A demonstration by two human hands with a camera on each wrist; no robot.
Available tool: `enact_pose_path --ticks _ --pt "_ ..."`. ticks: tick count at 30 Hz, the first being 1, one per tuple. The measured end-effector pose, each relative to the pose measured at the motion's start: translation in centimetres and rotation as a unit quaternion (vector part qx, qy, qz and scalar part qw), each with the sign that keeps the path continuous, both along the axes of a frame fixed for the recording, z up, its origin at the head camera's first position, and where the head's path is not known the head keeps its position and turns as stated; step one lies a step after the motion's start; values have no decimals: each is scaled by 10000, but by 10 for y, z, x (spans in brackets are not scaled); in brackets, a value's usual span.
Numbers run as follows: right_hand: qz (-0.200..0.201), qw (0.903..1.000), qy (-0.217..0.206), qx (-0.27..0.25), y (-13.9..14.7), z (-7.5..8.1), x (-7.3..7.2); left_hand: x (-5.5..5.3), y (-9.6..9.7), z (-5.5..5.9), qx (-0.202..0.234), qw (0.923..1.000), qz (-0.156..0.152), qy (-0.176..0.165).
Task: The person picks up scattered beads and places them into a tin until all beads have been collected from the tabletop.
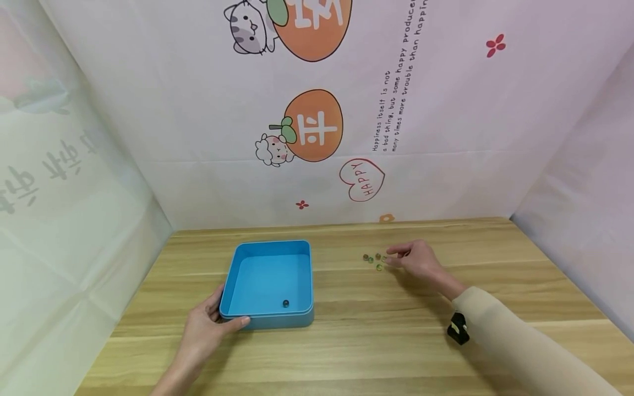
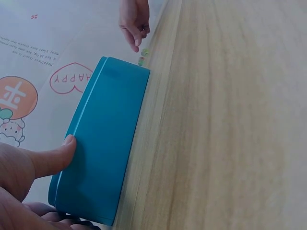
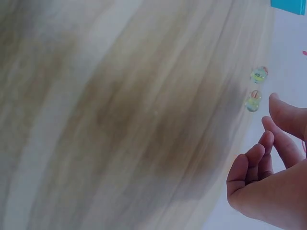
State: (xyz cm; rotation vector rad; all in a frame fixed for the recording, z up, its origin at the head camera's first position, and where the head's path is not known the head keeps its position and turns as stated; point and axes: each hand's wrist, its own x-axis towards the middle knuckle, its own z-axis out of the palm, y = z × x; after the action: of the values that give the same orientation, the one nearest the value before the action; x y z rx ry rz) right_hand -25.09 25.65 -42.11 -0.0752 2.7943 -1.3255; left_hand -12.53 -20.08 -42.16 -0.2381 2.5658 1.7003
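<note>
A shallow blue box (image 1: 282, 320) sits on the left half of the table, with one dark marble (image 1: 285, 303) on its floor near the front. My left hand (image 1: 205, 327) grips the front left corner of this box, thumb on the front wall and fingers round the side. Several small glass marbles (image 1: 370, 260) lie loose to the right of the box. Over the right edge of that group is my right hand (image 1: 418, 259). Its thumb and forefinger are apart beside two clear marbles (image 3: 253, 101) in the right wrist view, with nothing between them, and the other fingers are bent.
The table (image 1: 356, 352) has a light wood-grain top. Behind it rises a white printed cloth (image 1: 198, 121), with more cloth hanging at the left and right sides. A black device (image 1: 458, 329) is strapped at the right sleeve's cuff.
</note>
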Motion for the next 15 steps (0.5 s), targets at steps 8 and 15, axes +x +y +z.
enact_pose_path --ticks 8,15 --pt "62 9996 34 274 0 -5 -5 0 0 0 23 10000 -7 18" --pt "99 9995 62 293 0 -7 -8 0 0 0 58 10000 -19 38"
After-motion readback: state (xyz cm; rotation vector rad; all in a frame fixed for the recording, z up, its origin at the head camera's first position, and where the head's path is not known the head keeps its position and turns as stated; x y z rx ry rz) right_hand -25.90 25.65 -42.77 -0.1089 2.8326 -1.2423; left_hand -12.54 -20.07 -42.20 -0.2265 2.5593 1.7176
